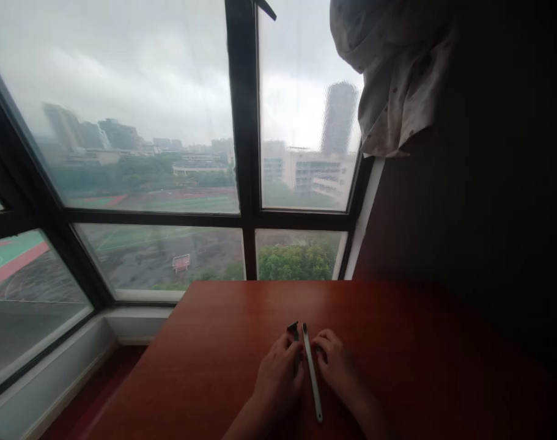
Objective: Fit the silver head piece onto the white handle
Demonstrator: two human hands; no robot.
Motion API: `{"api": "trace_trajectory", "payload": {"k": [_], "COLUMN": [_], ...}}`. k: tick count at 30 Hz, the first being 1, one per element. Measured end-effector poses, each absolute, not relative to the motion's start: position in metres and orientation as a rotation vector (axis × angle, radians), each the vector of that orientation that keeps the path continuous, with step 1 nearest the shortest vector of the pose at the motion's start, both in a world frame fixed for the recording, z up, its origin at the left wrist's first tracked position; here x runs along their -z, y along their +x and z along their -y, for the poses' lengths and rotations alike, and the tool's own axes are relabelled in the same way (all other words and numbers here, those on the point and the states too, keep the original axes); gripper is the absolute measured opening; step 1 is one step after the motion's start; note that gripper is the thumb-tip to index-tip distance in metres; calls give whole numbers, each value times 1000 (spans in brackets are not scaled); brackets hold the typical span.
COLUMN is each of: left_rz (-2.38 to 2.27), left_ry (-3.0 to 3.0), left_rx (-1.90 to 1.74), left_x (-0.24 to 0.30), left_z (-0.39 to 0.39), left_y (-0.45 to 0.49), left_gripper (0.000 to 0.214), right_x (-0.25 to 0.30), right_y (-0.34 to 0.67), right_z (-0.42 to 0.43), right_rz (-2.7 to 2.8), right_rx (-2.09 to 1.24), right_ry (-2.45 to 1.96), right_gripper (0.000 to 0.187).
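A long, slim pale strip (312, 373) lies flat on the red-brown worktop (420, 342), running almost straight away from the person, its near end close to the worktop's front edge and its far end up between the fingertips. Just to its left, side by side with its far end and seemingly touching it, sits a shorter dark piece (293, 330). The two appear laid parallel so that each hand can reach one from its own side. The left hand (278, 376) lies knuckles-up with its fingers curled over the dark piece, and its grip looks closed on it, holding it down or pinching it against the strip. The right hand (337, 366) mirrors it on the other side, with its fingertips (318, 343) pressed to the strip's upper part, likely steadying it. Whether that grip is closed on the strip or only rests against it cannot be told at this size. Both wrists rest low on the worktop. Beyond the worktop's far edge is a large dark-framed window (244, 153), showing grey sky and buildings. A bundled pale curtain (388, 79) hangs at the upper right, beside a dark wall (489, 183).
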State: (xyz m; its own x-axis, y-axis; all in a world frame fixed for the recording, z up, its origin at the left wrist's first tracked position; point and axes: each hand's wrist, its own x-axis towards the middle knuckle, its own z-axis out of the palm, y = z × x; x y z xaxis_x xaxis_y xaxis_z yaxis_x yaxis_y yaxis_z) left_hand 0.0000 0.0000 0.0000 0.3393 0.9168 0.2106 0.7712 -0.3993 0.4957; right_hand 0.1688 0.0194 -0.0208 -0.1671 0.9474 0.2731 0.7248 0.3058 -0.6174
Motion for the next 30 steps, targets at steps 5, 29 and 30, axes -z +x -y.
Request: {"api": "trace_trajectory", "payload": {"k": [5, 29, 30], "left_rz": [-1475, -1570, -1565], "left_ry": [2264, 2357, 2356], "left_rx": [-699, -488, -493], "left_x": [2, -6, -5], "left_z": [-2, 2, 1], "left_y": [-2, -3, -3], "left_gripper": [16, 10, 11], "right_x": [22, 17, 17], "right_y": [169, 171, 171], "right_z": [-22, -18, -18], "right_rz": [1922, 1961, 1957], "right_rx": [-472, -497, -498], "right_ry": [-1466, -1470, -1467], "right_gripper": [37, 31, 32]}}
